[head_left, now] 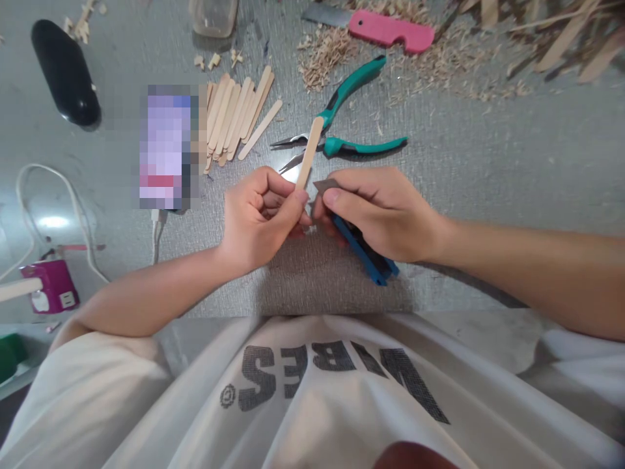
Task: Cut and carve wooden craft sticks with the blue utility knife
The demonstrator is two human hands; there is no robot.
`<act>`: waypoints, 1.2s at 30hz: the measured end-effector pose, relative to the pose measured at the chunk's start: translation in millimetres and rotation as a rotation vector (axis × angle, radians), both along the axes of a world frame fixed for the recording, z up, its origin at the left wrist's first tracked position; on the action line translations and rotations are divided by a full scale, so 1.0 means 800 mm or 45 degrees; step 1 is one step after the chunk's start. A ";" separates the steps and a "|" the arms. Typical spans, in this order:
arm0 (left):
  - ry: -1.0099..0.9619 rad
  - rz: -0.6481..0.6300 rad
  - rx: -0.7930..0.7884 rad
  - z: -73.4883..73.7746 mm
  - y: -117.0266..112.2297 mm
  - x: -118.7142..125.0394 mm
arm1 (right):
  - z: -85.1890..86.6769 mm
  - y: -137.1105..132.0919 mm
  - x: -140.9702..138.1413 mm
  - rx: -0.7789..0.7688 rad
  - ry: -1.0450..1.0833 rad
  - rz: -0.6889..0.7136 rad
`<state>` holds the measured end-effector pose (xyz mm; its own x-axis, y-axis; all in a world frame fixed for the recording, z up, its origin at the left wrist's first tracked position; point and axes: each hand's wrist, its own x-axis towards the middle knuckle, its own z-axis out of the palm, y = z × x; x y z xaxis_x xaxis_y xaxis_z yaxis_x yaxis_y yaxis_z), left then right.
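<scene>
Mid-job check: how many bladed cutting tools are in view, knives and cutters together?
2: the blue cutter in the right hand, and the pink-handled knife beside the wood shavings. Others might be hidden.

A grey table (488, 169) carries pliers (336, 146), wooden sticks (234, 120), shavings (325, 60); also a pink-handled knife (383, 29).

Head-worn view, facing forward and down, close over tabletop (488, 156)

Workshop-like tabletop (488, 163) with wood shavings (328, 60) and pliers (366, 147)
</scene>
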<state>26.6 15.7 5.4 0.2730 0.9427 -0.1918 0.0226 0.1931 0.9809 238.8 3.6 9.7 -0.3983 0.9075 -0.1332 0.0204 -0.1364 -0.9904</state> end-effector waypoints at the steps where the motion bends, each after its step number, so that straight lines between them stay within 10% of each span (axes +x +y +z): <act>1: -0.004 0.002 0.011 0.000 -0.001 0.000 | 0.000 0.000 0.000 -0.021 0.012 0.000; 36: -0.088 -0.106 0.289 -0.018 -0.003 -0.005 | 0.013 0.013 0.003 -0.290 0.103 0.136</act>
